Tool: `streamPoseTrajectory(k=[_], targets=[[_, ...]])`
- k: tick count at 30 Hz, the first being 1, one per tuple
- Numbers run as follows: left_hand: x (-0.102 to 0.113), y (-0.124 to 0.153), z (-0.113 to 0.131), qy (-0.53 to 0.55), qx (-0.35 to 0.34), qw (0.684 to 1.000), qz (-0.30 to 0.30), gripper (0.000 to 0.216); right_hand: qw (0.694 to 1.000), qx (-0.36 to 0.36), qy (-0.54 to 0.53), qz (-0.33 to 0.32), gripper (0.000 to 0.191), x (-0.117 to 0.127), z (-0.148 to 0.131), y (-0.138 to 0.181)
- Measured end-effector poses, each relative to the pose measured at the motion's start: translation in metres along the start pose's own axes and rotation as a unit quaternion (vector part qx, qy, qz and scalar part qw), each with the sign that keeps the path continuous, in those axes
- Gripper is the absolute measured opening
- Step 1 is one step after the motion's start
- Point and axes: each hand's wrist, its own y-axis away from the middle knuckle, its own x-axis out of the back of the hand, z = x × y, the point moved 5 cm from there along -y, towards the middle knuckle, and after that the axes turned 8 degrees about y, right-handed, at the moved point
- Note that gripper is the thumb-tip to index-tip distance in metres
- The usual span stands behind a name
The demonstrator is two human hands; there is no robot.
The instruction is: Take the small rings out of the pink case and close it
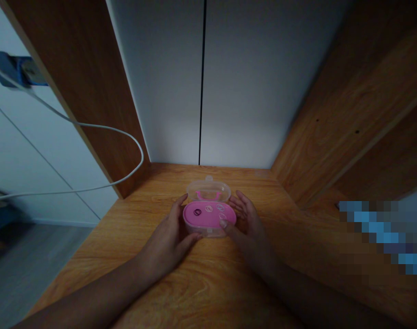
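An oval plastic box (pixel 211 232) with a clear body stands on the wooden surface in front of me. Its clear lid (pixel 208 186) with a pink handle (pixel 208 198) is tipped back behind it. On the pink oval top (pixel 206 220) lie several small thin bands: a dark one (pixel 197 212) at the left, paler ones in the middle and right. My left hand (pixel 172 233) curves round the box's left end, thumb along the front. At the right end my right hand (pixel 251 230) has its fingers spread, its thumb tip over the pink top beside a pale band (pixel 222 216).
The wooden surface (pixel 201 292) ends at a pale panel (pixel 242 114) behind, with wooden panels on both sides. A white cable (pixel 126 132) loops in from the left, near a wall socket (pixel 33 71). A pixelated patch covers part of the right side.
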Motion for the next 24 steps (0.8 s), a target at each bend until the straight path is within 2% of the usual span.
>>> streamPoseTrajectory(k=[3,5,11,16,18,19,22,24], targets=[[0.000,0.001,-0.001,-0.007,0.008,1.000,-0.003,0.090,0.999,0.034,-0.010,-0.031,0.110,-0.007,-0.004,0.002],[0.000,0.002,-0.001,-0.015,0.009,1.000,0.001,0.094,0.998,0.052,-0.002,-0.036,0.119,-0.007,-0.008,0.002],[0.000,0.003,0.000,-0.054,-0.010,0.998,0.009,0.095,0.997,0.073,-0.004,-0.034,0.120,-0.005,-0.013,0.000],[-0.001,0.003,-0.001,-0.041,-0.009,0.999,0.002,0.098,0.996,0.073,0.018,-0.041,0.121,-0.004,-0.014,0.001],[-0.001,0.003,-0.002,-0.033,-0.003,0.999,0.006,0.101,0.994,0.086,0.054,-0.036,0.113,-0.002,-0.015,0.002],[-0.001,0.002,-0.001,-0.031,-0.002,0.999,0.010,0.101,0.991,0.100,0.081,-0.034,0.103,-0.001,-0.016,0.002],[0.001,0.001,0.002,-0.032,-0.001,0.999,0.016,0.101,0.975,0.154,0.155,-0.041,0.053,-0.002,-0.022,0.006],[0.001,0.001,0.004,-0.031,0.003,0.999,0.011,0.099,0.968,0.174,0.177,-0.041,0.034,-0.003,-0.025,0.009]])
